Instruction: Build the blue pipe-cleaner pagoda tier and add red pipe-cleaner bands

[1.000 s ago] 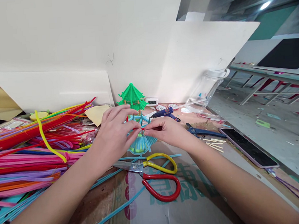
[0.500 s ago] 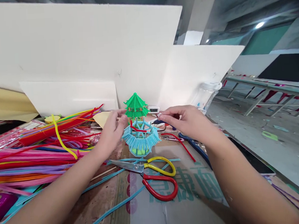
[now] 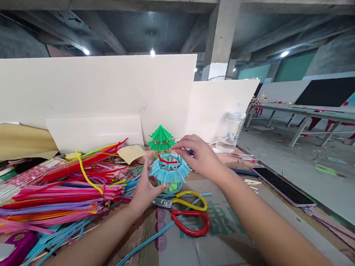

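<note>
A small pagoda model [image 3: 170, 172] of pipe cleaners stands upright on the cardboard, with a green pointed roof [image 3: 161, 136] above a light-blue lower roof. A bent red pipe-cleaner piece [image 3: 168, 161] lies across its middle. My left hand [image 3: 145, 192] grips the lower left side, thumb across the front of the base and fingers partly hidden behind. At the upper right side, my right hand [image 3: 199, 156] is pinched beside the posts under the green roof; whatever is between its fingertips is too small to make out. Scissors [image 3: 182, 207] with yellow and red handles lie just in front.
Bundles of coloured pipe cleaners [image 3: 69, 193] cover the left side. Loose blue strips [image 3: 149, 244] lie on the cardboard [image 3: 222, 251]. A phone [image 3: 284, 186] rests at the right edge, a clear plastic jar [image 3: 230, 131] behind it. White boards [image 3: 101, 85] stand at the back.
My left hand has moved down from beside the green roof to the model's base and closed on it. My right hand has come left to the model. The view has tilted up.
</note>
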`<act>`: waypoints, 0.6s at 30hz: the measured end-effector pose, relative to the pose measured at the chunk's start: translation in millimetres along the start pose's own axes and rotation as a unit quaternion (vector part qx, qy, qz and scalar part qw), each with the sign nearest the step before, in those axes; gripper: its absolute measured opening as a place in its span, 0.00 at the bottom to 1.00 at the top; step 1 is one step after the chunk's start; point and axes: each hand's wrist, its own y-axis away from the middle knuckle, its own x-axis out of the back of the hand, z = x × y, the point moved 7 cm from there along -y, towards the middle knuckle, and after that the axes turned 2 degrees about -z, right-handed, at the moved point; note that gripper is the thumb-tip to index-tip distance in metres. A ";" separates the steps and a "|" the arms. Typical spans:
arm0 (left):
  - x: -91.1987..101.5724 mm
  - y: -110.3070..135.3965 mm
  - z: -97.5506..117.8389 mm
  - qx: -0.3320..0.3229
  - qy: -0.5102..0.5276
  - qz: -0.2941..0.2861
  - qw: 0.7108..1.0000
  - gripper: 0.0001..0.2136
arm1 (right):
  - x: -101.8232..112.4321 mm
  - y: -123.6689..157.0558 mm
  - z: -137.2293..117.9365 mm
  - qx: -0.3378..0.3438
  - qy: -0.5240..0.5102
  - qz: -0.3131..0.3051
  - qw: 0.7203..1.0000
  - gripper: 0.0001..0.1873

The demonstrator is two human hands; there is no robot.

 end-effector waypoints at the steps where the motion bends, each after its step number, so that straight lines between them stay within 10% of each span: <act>1: -1.5 0.1 -1.2 0.008 0.004 -0.008 1.000 0.56 | -2.0 3.8 -0.4 0.018 0.020 -0.008 1.000 0.10; 11: -9.4 -1.3 9.0 -0.005 -0.103 -0.044 0.994 0.28 | -9.5 12.9 8.9 0.063 0.042 -0.074 0.994 0.13; 18: -10.7 2.9 16.8 -0.011 -0.219 -0.053 0.974 0.27 | -19.8 13.1 6.2 0.071 0.071 -0.097 0.990 0.11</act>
